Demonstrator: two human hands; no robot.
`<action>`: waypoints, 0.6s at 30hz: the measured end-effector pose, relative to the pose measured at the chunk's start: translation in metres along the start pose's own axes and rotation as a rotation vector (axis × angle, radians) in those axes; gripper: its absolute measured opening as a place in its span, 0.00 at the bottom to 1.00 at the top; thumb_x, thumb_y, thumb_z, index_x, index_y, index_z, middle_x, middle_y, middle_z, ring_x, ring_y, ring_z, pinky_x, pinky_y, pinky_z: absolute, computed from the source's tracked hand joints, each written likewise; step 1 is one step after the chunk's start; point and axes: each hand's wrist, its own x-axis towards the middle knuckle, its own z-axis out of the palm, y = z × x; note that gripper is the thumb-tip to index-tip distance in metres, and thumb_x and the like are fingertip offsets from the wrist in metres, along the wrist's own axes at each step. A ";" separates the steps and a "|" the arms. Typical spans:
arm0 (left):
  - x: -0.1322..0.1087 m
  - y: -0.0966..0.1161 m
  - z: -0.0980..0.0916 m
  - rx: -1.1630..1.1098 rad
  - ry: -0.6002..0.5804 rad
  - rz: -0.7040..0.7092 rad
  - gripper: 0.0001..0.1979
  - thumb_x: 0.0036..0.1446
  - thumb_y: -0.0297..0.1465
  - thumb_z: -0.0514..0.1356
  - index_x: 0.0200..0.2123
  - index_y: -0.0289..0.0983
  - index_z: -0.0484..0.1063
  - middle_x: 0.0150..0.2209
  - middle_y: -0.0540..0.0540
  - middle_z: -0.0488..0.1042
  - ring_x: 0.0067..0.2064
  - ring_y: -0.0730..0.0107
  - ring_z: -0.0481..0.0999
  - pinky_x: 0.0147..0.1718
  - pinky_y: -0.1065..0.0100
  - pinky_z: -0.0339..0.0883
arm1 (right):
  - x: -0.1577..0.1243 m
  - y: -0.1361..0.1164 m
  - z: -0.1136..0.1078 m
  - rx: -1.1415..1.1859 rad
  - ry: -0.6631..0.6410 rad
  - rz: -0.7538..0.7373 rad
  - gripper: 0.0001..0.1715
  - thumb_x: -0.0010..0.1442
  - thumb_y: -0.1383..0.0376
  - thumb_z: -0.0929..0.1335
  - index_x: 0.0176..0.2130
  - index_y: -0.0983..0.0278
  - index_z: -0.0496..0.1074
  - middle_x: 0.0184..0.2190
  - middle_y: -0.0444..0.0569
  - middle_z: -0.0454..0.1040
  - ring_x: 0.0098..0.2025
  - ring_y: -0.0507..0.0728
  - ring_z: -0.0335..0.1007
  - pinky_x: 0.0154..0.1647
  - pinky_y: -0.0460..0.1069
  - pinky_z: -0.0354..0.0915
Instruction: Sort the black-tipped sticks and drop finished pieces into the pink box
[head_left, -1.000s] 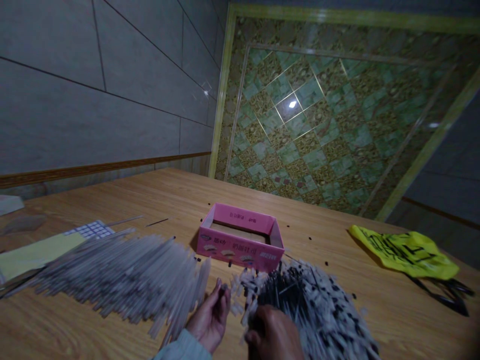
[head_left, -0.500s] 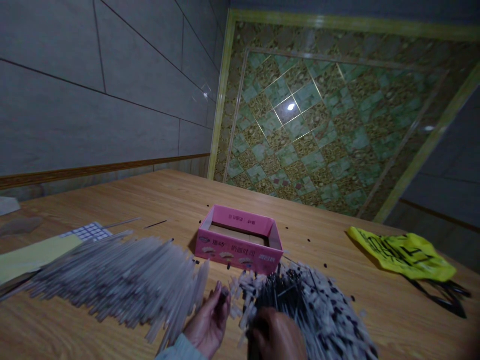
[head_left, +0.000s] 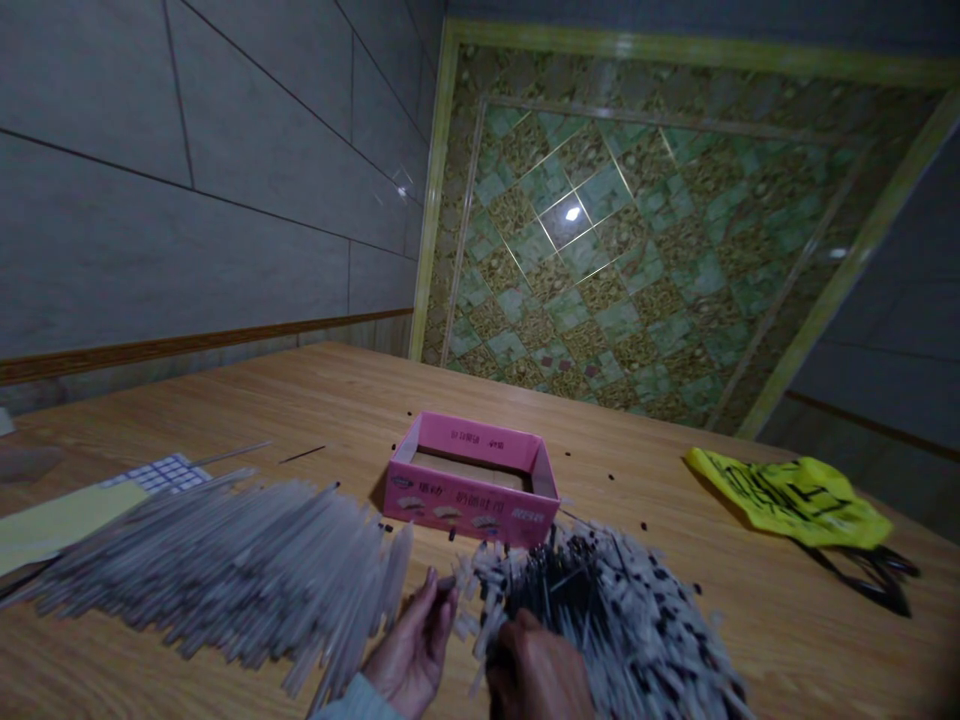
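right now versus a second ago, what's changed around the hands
The whole view slid slightly left, probably the head camera turning. No pick-up or release clearly shows: the left hand stays between the pale tubes and the black-and-white heap, the right hand at that heap. The pink box and yellow bag look unmoved.

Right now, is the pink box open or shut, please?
Open: no lid covers the top of the pink box, and its brown inner bottom shows between the walls.
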 end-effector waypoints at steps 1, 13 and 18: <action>-0.001 0.000 0.001 0.018 -0.004 0.008 0.14 0.58 0.21 0.50 0.25 0.29 0.73 0.22 0.40 0.78 0.24 0.68 0.78 0.19 0.77 0.73 | 0.000 0.000 0.000 0.001 0.000 -0.005 0.12 0.43 0.70 0.64 0.30 0.60 0.74 0.34 0.48 0.76 0.33 0.58 0.74 0.27 0.46 0.56; -0.007 -0.002 0.006 0.147 0.002 0.034 0.09 0.58 0.22 0.52 0.27 0.30 0.70 0.22 0.43 0.78 0.23 0.70 0.78 0.18 0.78 0.73 | 0.002 0.006 0.007 1.094 0.130 -0.115 0.03 0.46 0.66 0.68 0.25 0.65 0.70 0.22 0.46 0.73 0.28 0.56 0.70 0.28 0.47 0.61; -0.006 -0.004 0.004 0.198 -0.011 0.081 0.05 0.55 0.19 0.54 0.29 0.30 0.69 0.23 0.44 0.78 0.23 0.71 0.78 0.19 0.79 0.72 | 0.005 0.006 0.015 1.837 -0.107 -0.133 0.18 0.41 0.59 0.76 0.26 0.68 0.69 0.25 0.51 0.76 0.25 0.54 0.72 0.20 0.44 0.60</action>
